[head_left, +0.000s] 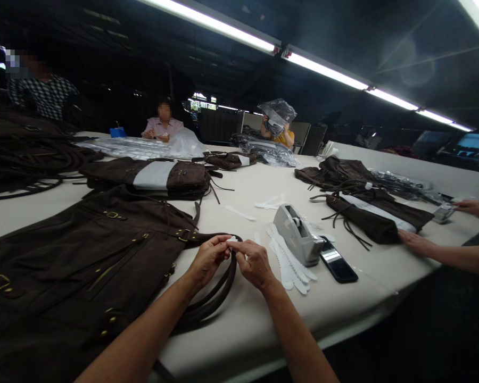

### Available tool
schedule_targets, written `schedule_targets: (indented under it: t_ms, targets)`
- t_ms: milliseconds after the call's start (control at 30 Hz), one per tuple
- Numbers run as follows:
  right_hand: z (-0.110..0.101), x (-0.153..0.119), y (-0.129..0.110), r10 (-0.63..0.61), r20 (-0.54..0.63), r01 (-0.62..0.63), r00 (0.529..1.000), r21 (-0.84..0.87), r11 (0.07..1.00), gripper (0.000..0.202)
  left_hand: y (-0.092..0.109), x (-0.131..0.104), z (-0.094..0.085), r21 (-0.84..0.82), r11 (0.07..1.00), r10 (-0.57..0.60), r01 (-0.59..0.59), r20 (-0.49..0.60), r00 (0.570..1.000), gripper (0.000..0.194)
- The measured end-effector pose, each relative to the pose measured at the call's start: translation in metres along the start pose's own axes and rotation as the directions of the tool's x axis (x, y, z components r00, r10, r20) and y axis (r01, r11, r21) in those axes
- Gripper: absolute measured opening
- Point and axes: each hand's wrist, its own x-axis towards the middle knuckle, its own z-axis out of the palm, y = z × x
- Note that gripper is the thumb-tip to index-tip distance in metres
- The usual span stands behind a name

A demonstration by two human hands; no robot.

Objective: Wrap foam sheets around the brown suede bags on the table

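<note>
A large dark brown bag (83, 250) with brass buckles and zips lies at the left, its looped handles (219, 300) reaching toward the middle. My left hand (211, 258) pinches a small white strip (232, 239) at the top of the handle loop. From the other side, my right hand (253, 259) is closed with thumb and forefinger on the same strip. How far the strip goes round the handle is hidden by my fingers. Beside my right hand lie several loose white notched strips (289, 260), next to a grey tape dispenser (299, 234).
A black phone (338, 260) lies beside the dispenser. Behind are a brown bag with a white band (154, 175) and more brown bags (339, 173). At the right, a co-worker's hand (415, 242) touches another bag (367, 215). Other people stand across the table (263, 183).
</note>
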Motion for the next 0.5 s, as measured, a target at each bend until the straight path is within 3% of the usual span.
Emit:
schedule_targets:
  t_ms: [200, 300, 400, 500]
  targets:
    - [-0.004, -0.001, -0.009, 0.055, -0.040, -0.055, 0.998, 0.009, 0.998, 0.028, 0.004, -0.001, 0.002, 0.079, 0.997, 0.018, -0.020, 0.033, 0.999, 0.032]
    - [0.001, 0.000, -0.007, 0.191, -0.101, -0.189, 0.976, 0.032, 0.981, 0.023, 0.001, -0.001, 0.002, 0.189, 0.980, 0.053, -0.059, 0.032, 0.998, 0.034]
    - [0.005, 0.002, -0.001, 0.347, -0.189, -0.321, 0.919, 0.154, 0.935, 0.028, -0.001, -0.001, 0.002, 0.308, 0.944, 0.112, -0.117, 0.035, 0.993, 0.032]
    - [0.005, 0.004, 0.006, 0.387, -0.116, -0.355, 0.915, 0.229, 0.907, 0.034, -0.003, 0.000, 0.002, 0.423, 0.889, 0.172, -0.176, 0.048, 0.984, 0.026]
